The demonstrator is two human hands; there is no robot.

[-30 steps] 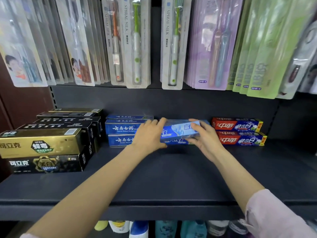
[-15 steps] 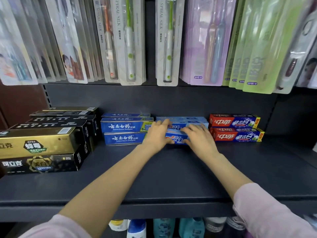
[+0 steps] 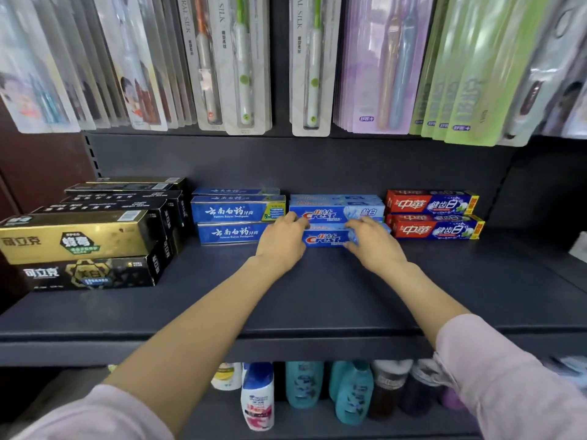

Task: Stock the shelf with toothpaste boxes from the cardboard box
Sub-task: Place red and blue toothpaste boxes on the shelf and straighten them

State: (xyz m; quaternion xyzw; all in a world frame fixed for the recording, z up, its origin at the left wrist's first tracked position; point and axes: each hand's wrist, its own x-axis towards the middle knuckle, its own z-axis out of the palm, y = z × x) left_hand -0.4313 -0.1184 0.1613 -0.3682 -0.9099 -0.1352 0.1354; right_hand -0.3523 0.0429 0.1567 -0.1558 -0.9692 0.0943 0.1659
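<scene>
Two blue Crest toothpaste boxes are stacked at the back of the dark shelf [image 3: 286, 300], the upper box [image 3: 336, 212] on the lower box [image 3: 327, 239]. My left hand [image 3: 281, 244] touches the left end of the lower box with straight fingers. My right hand [image 3: 373, 244] touches its right part the same way. Both hands hide the ends of the lower box. The cardboard box is out of view.
Blue Yunnan Baiyao boxes [image 3: 235, 214] stand left of the Crest stack and red boxes [image 3: 433, 217] right of it. Black and gold boxes [image 3: 82, 246] fill the left side. Toothbrush packs [image 3: 241, 65] hang above. Shampoo bottles [image 3: 317, 389] stand on the shelf below.
Both hands carried the Crest box back and set it down on the other Crest box. They have since dropped lower and now touch the front of the lower box.
</scene>
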